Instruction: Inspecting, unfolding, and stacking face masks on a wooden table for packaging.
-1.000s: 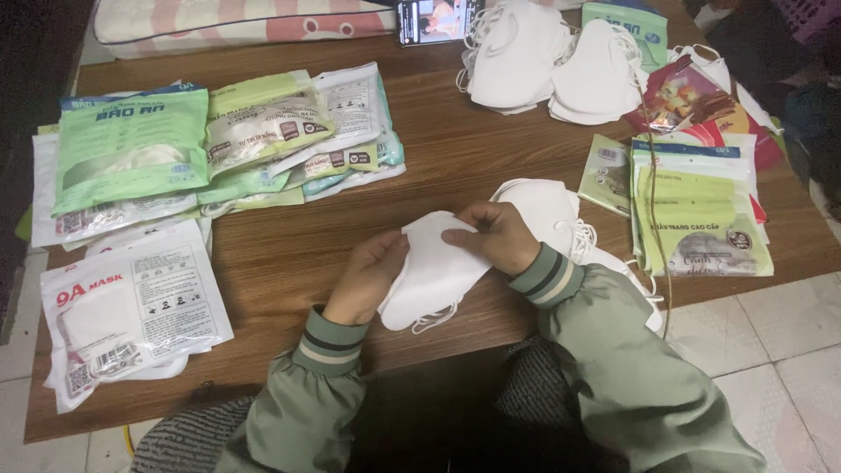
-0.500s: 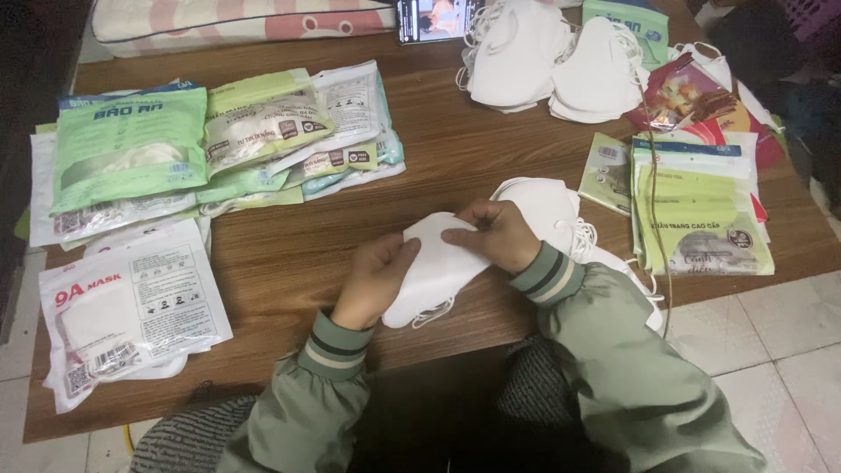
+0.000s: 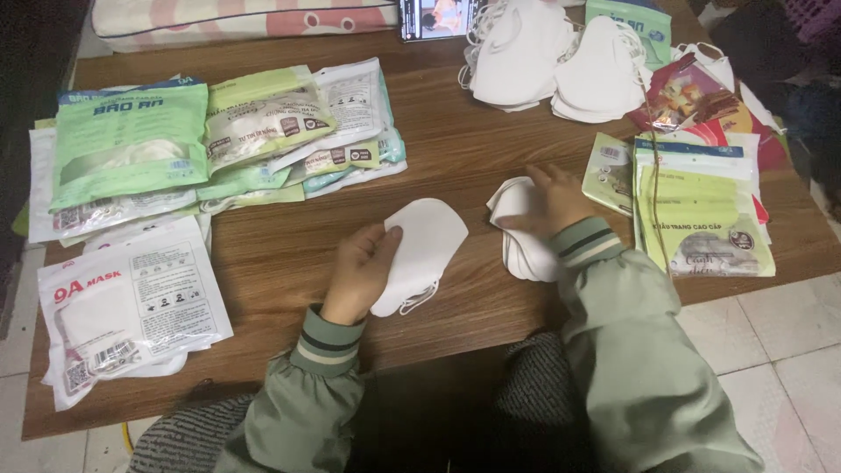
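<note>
My left hand point(image 3: 361, 267) holds a folded white face mask point(image 3: 420, 250) by its left edge, just above the wooden table point(image 3: 289, 245); its ear loops hang at the lower end. My right hand point(image 3: 552, 201) rests with fingers spread on a small stack of white masks point(image 3: 519, 232) to the right, apart from the held mask.
Packaged masks in green and white bags point(image 3: 219, 140) lie at the left, a white mask packet point(image 3: 131, 307) at the near left. Two piles of loose white masks point(image 3: 561, 61) sit at the back, empty green-yellow bags point(image 3: 701, 210) at the right. A phone point(image 3: 435, 17) stands at the far edge.
My right hand let go of the mask and moved right onto the stack. The left hand keeps the mask and has shifted it slightly left.
</note>
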